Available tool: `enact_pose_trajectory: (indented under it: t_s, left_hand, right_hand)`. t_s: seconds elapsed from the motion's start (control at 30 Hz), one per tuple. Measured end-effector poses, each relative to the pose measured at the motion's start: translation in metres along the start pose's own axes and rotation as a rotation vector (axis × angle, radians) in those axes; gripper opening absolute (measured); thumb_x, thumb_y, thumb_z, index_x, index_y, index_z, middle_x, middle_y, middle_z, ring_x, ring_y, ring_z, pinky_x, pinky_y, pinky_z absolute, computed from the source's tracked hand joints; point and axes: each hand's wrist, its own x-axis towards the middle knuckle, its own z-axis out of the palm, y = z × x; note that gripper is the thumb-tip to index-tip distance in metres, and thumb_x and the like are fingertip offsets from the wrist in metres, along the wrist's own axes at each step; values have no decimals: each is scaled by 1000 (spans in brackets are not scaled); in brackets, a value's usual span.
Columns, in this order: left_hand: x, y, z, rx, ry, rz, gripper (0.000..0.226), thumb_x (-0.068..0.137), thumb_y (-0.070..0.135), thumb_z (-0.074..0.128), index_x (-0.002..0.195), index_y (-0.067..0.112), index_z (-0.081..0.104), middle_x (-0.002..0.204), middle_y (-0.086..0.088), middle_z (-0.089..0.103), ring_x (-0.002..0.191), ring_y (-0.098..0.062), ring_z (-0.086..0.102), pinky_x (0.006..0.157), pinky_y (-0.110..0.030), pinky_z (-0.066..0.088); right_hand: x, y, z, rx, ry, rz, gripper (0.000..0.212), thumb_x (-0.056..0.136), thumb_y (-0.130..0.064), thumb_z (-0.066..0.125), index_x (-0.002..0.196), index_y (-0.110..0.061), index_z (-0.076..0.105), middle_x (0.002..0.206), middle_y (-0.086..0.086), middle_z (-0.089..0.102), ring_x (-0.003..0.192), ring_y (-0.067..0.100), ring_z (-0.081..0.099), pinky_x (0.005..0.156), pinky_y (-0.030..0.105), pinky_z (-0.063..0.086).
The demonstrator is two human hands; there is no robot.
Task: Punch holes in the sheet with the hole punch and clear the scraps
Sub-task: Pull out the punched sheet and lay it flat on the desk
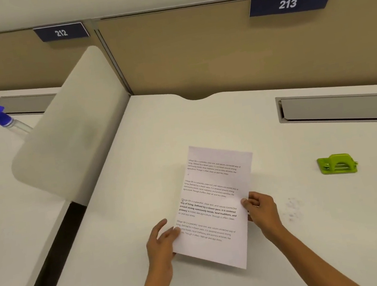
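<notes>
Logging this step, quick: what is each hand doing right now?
Left hand: holding the printed sheet at its left edge.
Right hand: pinching the sheet's right edge.

Two bare forearms rise from the bottom edge, each ending in a hand: the left hand (161,241) and the right hand (262,210). No sleeve shows on either arm up to the frame edge. Wrists and fingers carry no watch, ring, band or glove. The forearms are slim and smooth, the fingers long, the nails short and plain. No marks show anywhere on them.
</notes>
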Motion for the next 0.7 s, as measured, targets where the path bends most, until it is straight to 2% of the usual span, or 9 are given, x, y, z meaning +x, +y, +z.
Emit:
enact_pose_trajectory:
  t_s: [0.07, 0.13, 0.2, 0.23, 0.3, 0.43, 0.53, 0.63, 0.7]
  left_hand:
    - [22, 23, -11, 198, -100, 45, 41, 80, 6, 77, 112, 30, 67, 95, -7, 77, 90, -20, 68, 87, -39, 49]
    - [40, 39, -13, 337, -174, 79, 40, 79, 2, 77, 107, 29, 68, 85, -5, 76, 79, -15, 67, 79, -31, 45]
    - [58, 49, -11, 429, -185, 112, 37, 78, 0, 76, 102, 28, 70, 82, -7, 75, 80, -19, 69, 77, -29, 47]
    - [66, 52, -10, 459, -173, 124, 36, 78, -1, 76, 98, 28, 71, 82, -8, 74, 83, -22, 70, 77, -29, 49]
    - [79, 55, -7, 495, -140, 138, 35, 76, -2, 75, 92, 29, 72, 80, -8, 73, 83, -26, 69, 77, -31, 51]
    - [89, 57, -2, 511, -98, 131, 32, 76, -3, 74, 88, 26, 73, 76, -5, 72, 77, -22, 68, 79, -32, 54]
    - [96, 55, -1, 518, -92, 124, 31, 75, -2, 74, 89, 25, 73, 80, -7, 74, 83, -27, 71, 85, -37, 57]
    - [99, 52, -3, 519, -73, 127, 32, 74, -3, 75, 88, 25, 73, 83, -10, 75, 86, -29, 72, 86, -39, 57]
    - [97, 51, -3, 513, -58, 122, 32, 74, -4, 75, 86, 26, 72, 82, -10, 75, 84, -28, 71, 85, -37, 57]
  right_hand:
    - [8, 2, 14, -23, -5, 25, 12, 92, -8, 60, 88, 2, 66, 84, 15, 74, 83, 36, 71, 67, 40, 63]
    - [17, 5, 27, -60, -4, 39, 14, 90, -11, 62, 86, 2, 64, 82, 21, 71, 82, 42, 69, 69, 47, 63]
    - [24, 4, 37, -106, 3, 51, 15, 88, -12, 62, 80, 0, 63, 71, 16, 69, 68, 39, 66, 68, 51, 62]
    - [28, 3, 42, -121, 9, 55, 17, 88, -12, 62, 76, 0, 61, 63, 10, 65, 60, 31, 61, 66, 50, 59]
    - [35, 0, 49, -138, 21, 61, 19, 87, -12, 62, 72, -2, 59, 58, 2, 60, 59, 22, 54, 62, 47, 57]
    - [45, -3, 57, -163, 18, 77, 18, 89, -10, 62, 71, -12, 66, 63, -2, 68, 58, 17, 57, 67, 44, 59]
    - [49, -4, 59, -175, 19, 75, 18, 89, -10, 62, 74, -18, 67, 70, -2, 72, 62, 18, 64, 70, 41, 60]
    - [53, -3, 60, -162, 1, 91, 28, 88, -10, 63, 64, -24, 61, 61, -7, 68, 61, 21, 62, 71, 41, 60]
    - [55, -4, 61, -153, -17, 99, 23, 88, -10, 64, 69, -22, 64, 67, -4, 71, 64, 19, 66, 72, 43, 62]
